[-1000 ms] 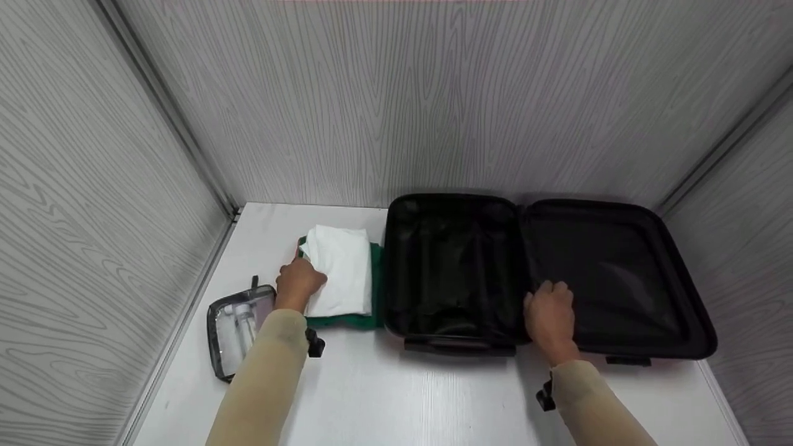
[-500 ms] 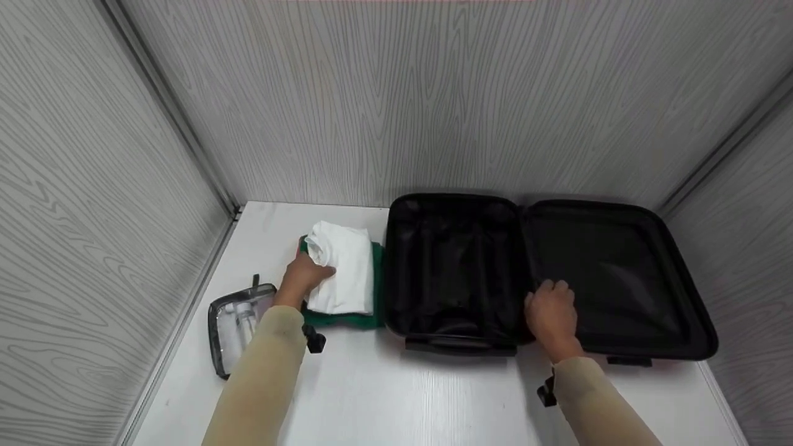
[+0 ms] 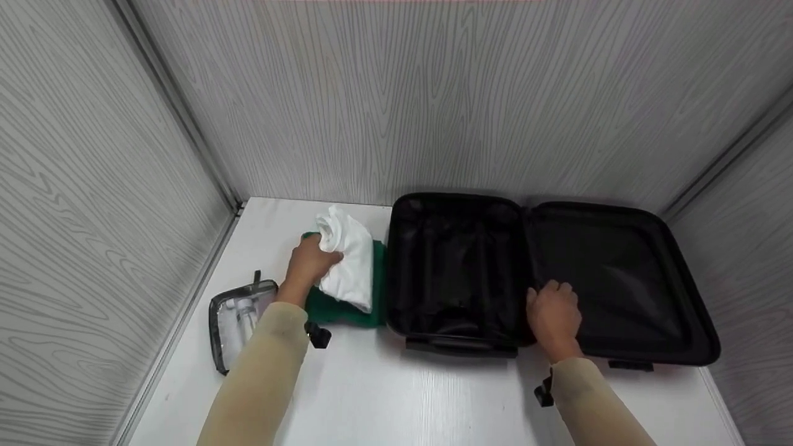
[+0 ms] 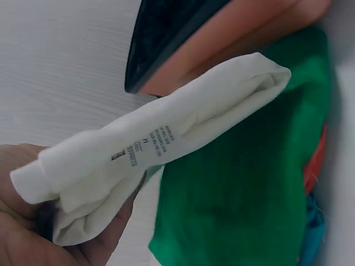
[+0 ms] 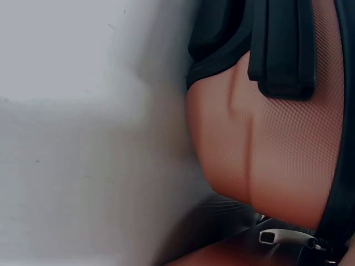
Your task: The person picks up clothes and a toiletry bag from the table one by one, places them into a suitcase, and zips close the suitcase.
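Note:
In the head view my left hand point(image 3: 308, 263) pinches the left edge of a folded white cloth point(image 3: 354, 266), which tilts up over a green cloth point(image 3: 341, 311). The left wrist view shows the white cloth point(image 4: 138, 133) lifted off the green cloth point(image 4: 233, 194), with printed text on it and my fingers and thumb round one end; red and blue fabric peeks from under the green. My right hand point(image 3: 554, 316) rests, fingers bent, on the inner edge of the right half of the suitcase point(image 3: 613, 279), close to the hinge side.
The suitcase's left half point(image 3: 455, 272) lies open beside the green cloth. A clear pouch with black trim point(image 3: 232, 328), holding bottles, lies at the left. Walls stand behind and on both sides. A zipper pull point(image 5: 285, 237) shows in the right wrist view.
My left hand has moved up and right, raising the white cloth's left side and uncovering more of the green cloth. The right hand has hardly moved.

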The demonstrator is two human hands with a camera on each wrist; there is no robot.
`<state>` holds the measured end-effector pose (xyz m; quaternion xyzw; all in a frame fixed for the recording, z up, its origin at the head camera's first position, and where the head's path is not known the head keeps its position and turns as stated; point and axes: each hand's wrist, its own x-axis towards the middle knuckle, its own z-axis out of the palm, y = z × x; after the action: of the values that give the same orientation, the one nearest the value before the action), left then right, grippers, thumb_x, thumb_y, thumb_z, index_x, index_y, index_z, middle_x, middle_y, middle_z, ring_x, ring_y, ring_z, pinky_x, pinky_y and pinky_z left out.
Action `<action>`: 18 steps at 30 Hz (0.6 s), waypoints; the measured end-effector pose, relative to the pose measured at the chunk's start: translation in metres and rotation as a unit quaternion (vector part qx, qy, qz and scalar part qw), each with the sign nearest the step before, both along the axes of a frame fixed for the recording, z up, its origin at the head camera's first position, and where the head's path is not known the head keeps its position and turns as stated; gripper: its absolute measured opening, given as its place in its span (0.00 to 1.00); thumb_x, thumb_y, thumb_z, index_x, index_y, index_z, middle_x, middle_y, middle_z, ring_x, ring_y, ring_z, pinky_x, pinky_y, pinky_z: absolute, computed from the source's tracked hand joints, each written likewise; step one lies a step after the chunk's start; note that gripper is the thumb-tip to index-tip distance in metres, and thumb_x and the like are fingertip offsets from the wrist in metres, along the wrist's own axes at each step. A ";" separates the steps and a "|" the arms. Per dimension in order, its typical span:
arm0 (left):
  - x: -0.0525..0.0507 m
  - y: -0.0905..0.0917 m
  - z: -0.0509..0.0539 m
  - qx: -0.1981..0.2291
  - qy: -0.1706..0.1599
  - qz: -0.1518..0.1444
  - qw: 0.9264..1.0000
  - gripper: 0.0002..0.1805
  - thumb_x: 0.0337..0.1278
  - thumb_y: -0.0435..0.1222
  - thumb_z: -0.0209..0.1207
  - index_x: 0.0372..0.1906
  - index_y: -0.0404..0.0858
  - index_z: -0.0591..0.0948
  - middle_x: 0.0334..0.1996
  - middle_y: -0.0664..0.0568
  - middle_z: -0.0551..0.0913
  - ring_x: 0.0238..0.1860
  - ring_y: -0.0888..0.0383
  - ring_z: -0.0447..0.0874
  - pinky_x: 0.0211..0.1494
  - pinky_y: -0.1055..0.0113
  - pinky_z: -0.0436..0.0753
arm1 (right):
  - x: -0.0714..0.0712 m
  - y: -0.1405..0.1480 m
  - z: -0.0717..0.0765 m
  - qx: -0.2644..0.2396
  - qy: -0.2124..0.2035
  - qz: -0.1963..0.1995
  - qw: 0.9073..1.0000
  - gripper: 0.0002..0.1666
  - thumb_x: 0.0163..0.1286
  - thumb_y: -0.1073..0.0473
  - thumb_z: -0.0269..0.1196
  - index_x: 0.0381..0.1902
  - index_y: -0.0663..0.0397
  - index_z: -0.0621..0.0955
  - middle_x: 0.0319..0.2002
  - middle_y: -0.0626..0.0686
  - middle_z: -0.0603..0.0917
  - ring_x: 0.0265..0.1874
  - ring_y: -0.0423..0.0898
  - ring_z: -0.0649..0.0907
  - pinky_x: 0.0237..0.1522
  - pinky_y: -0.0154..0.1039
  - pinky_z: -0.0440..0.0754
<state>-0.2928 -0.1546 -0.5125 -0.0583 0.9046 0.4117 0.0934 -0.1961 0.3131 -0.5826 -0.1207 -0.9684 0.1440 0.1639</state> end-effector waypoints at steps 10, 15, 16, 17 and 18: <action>0.006 0.019 0.023 -0.010 0.052 -0.012 0.999 0.33 0.67 0.38 0.63 0.73 0.28 0.73 0.66 0.31 0.79 0.64 0.35 0.79 0.65 0.44 0.81 | 0.004 0.004 -0.002 -0.019 -0.011 0.010 1.000 0.26 0.80 0.54 0.59 0.48 0.81 0.77 0.44 0.76 0.78 0.44 0.73 0.80 0.45 0.66 0.80; 0.005 0.033 0.040 -0.018 0.071 -0.012 0.997 0.33 0.68 0.40 0.62 0.73 0.29 0.73 0.65 0.33 0.81 0.62 0.36 0.82 0.64 0.44 0.81 | 0.004 0.005 -0.005 -0.018 -0.008 0.010 1.000 0.26 0.80 0.54 0.59 0.48 0.81 0.76 0.44 0.76 0.77 0.44 0.73 0.80 0.44 0.66 0.80; 0.005 0.036 0.043 -0.015 0.078 -0.013 0.997 0.33 0.68 0.40 0.63 0.73 0.30 0.72 0.65 0.33 0.81 0.62 0.36 0.82 0.64 0.44 0.81 | 0.004 0.005 -0.005 -0.016 -0.006 0.011 1.000 0.26 0.80 0.55 0.59 0.48 0.81 0.76 0.44 0.76 0.77 0.44 0.73 0.80 0.43 0.66 0.80; 0.004 0.040 0.047 -0.012 0.084 -0.013 0.996 0.33 0.68 0.40 0.63 0.73 0.30 0.72 0.65 0.33 0.81 0.62 0.36 0.82 0.64 0.44 0.81 | 0.004 0.006 -0.006 -0.015 -0.004 0.011 1.000 0.26 0.80 0.55 0.59 0.48 0.81 0.76 0.44 0.76 0.77 0.43 0.73 0.80 0.42 0.66 0.81; 0.004 0.044 0.051 -0.007 0.091 -0.014 0.996 0.33 0.68 0.40 0.63 0.73 0.30 0.73 0.65 0.34 0.81 0.62 0.37 0.82 0.64 0.44 0.81 | 0.004 0.006 -0.006 -0.013 -0.004 0.012 1.000 0.26 0.80 0.54 0.59 0.48 0.81 0.76 0.43 0.76 0.77 0.43 0.73 0.80 0.41 0.67 0.81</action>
<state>-0.2892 -0.1105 -0.4617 -0.0087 0.9131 0.4073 0.0161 -0.1921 0.3190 -0.5886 -0.1120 -0.9685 0.1577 0.1570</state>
